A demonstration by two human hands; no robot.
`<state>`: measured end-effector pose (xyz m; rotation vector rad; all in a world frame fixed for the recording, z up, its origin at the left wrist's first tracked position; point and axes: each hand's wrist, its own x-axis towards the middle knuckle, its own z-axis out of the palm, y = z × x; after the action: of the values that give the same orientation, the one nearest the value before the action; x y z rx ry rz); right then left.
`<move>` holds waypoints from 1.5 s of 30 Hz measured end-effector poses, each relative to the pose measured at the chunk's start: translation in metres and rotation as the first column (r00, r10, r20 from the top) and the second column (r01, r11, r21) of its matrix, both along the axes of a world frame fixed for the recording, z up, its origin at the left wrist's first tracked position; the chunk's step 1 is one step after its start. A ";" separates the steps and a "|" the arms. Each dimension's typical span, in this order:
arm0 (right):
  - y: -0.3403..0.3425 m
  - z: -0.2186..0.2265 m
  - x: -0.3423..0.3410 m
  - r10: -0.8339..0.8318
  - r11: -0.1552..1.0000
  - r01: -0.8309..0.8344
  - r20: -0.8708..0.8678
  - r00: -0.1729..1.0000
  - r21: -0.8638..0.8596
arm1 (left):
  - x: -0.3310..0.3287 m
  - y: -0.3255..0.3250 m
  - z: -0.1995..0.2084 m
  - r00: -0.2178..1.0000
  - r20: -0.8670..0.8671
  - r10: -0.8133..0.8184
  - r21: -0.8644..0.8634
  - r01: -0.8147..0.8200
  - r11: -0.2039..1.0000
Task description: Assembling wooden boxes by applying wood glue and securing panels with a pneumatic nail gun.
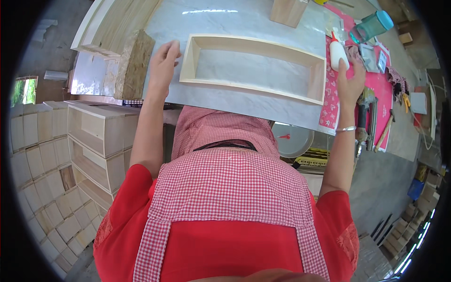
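A pale rectangular wooden frame (253,93) with low walls lies on the grey tabletop in front of me. My left hand (164,66) hovers beside its left end, apart from it, with fingers loosely bent and nothing seen in them. At the right, my right hand (351,84) is at the base of a white glue bottle (337,52) with a red nozzle. Its thumb overlaps the bottle's lower edge while the other fingers are spread away, so the hand is open; whether it touches the bottle is unclear.
A particle-board block (135,65) and stacked wooden boxes (112,28) stand at the left. A wooden block (287,13) is at the far edge. On the right are a teal-lidded bottle (371,27), a nail gun (362,110) and a hammer (385,130). Shelf-like boxes (94,131) stand lower left.
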<state>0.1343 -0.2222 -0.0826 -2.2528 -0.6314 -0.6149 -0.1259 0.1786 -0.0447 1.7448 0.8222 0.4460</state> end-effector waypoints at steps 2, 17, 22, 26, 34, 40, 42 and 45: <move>-0.007 -0.013 0.025 -0.153 0.966 0.190 0.202 0.967 -0.173 | -0.008 0.003 -0.008 0.994 0.061 0.096 0.112 -0.102 0.988; 0.009 0.035 -0.023 0.315 0.656 -0.086 -0.168 0.934 0.749 | -0.057 0.000 -0.040 0.898 0.291 0.332 -0.317 -0.237 0.918; 0.079 0.052 -0.117 0.437 0.747 -0.147 -0.311 0.844 0.649 | -0.053 -0.003 -0.042 0.908 0.288 0.306 -0.308 -0.215 0.927; 0.128 0.047 -0.170 0.611 0.699 -0.271 -0.355 0.708 0.662 | -0.058 -0.004 -0.042 0.911 0.272 0.311 -0.370 -0.199 0.907; 0.161 0.060 -0.189 0.642 0.755 -0.474 -0.368 0.672 0.453 | -0.063 -0.002 -0.055 0.861 0.366 0.354 -0.440 -0.174 0.881; 0.165 0.062 -0.186 0.638 0.763 -0.507 -0.345 0.689 0.400 | -0.069 0.002 -0.053 0.898 0.308 0.315 -0.512 -0.123 0.850; 0.167 0.064 -0.184 0.645 0.757 -0.520 -0.331 0.689 0.395 | -0.071 0.001 -0.051 0.904 0.295 0.310 -0.529 -0.116 0.841; 0.170 0.063 -0.180 0.643 0.758 -0.533 -0.298 0.706 0.375 | -0.071 0.001 -0.051 0.896 0.303 0.325 -0.556 -0.111 0.823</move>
<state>-0.0455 -0.0518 -0.0193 -1.6959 -0.9371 0.1091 -0.1973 0.1795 -0.0957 1.0038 0.7714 0.6308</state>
